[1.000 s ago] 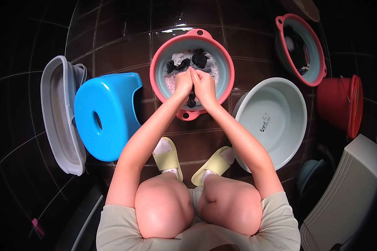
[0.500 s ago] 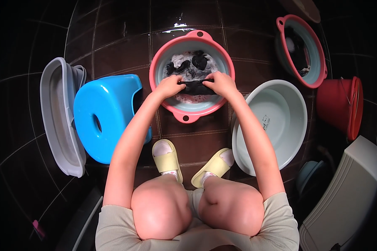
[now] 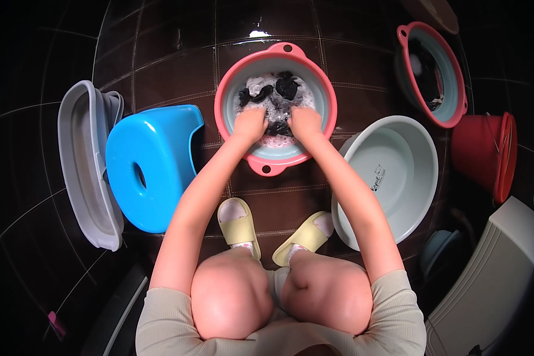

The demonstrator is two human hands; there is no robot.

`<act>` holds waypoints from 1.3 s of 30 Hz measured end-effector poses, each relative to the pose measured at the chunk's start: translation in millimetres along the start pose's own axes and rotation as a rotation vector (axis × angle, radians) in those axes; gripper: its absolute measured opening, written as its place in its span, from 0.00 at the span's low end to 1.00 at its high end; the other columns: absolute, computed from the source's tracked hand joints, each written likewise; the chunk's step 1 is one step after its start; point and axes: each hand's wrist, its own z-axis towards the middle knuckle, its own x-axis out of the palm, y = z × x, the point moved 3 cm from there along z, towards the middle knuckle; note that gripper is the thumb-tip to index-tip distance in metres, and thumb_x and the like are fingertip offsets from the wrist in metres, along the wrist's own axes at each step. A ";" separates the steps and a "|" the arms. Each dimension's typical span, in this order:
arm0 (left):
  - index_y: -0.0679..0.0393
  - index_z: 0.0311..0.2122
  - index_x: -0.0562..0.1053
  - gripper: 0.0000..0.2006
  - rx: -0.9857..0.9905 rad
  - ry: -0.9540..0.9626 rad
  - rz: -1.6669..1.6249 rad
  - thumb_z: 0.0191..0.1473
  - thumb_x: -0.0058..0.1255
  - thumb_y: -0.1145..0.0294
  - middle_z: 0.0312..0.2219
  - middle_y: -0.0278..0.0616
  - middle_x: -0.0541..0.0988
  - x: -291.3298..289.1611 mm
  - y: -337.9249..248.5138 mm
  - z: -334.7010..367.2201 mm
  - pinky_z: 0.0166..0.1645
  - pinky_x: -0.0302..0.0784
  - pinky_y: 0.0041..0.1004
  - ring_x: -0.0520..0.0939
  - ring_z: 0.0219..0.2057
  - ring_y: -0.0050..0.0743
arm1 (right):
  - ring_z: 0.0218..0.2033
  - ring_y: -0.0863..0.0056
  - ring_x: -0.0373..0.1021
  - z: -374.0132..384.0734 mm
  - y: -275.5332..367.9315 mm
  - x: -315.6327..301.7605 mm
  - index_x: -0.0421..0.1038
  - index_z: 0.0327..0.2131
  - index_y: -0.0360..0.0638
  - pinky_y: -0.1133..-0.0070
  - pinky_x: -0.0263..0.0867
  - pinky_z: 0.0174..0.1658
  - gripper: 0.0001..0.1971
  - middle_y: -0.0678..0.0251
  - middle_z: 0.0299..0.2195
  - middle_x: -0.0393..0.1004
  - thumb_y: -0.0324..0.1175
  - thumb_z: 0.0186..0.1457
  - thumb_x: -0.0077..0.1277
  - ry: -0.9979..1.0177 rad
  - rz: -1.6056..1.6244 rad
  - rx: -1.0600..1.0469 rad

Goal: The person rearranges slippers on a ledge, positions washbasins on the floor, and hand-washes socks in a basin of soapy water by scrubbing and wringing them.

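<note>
In front of my feet stands a round pink-rimmed basin with sudsy water and several soaked cloth pieces. My left hand is closed at one end of a black cloth in its near part. At the other end my right hand is closed on the same cloth. The cloth lies low in the foam, and my fingertips are partly hidden in it. Beyond my hands float another bunched black piece, a dark strip and some whitish fabric.
A blue stool and a grey collapsed tub stand on the left. To the right are a pale oval basin, a second pink-rimmed basin holding dark items, and a red bucket. Dark tiles cover the floor.
Both hands have lowered the black cloth from above the water down into the suds. My wrists have turned, and the cloth is less stretched out and partly under foam.
</note>
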 end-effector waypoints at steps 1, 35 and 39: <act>0.60 0.25 0.70 0.10 -0.002 0.000 0.001 0.38 0.50 0.64 0.26 0.45 0.74 -3.2 4.1 1.8 0.34 0.71 0.30 0.75 0.29 0.39 | 0.26 0.66 0.69 1.5 -2.1 -4.2 0.68 0.23 0.41 0.73 0.64 0.30 0.07 0.60 0.23 0.71 0.33 0.41 0.45 0.000 0.001 -0.002; 0.71 0.24 0.68 0.20 -0.216 -0.282 -1.041 0.53 0.31 0.62 0.22 0.60 0.71 -42.2 -54.0 7.3 0.32 0.64 0.41 0.73 0.28 0.58 | 0.13 0.72 0.62 -18.0 44.3 -70.1 0.65 0.19 0.33 0.73 0.55 0.20 0.17 0.56 0.13 0.65 0.38 0.52 0.41 -0.308 1.136 0.315; 0.70 0.24 0.68 0.20 -0.365 -0.209 -1.203 0.53 0.32 0.61 0.20 0.57 0.72 -41.7 -48.5 11.3 0.31 0.65 0.37 0.74 0.25 0.51 | 0.15 0.68 0.63 -19.8 49.1 -66.3 0.64 0.19 0.33 0.72 0.55 0.21 0.16 0.54 0.13 0.64 0.38 0.51 0.42 -0.341 1.168 0.210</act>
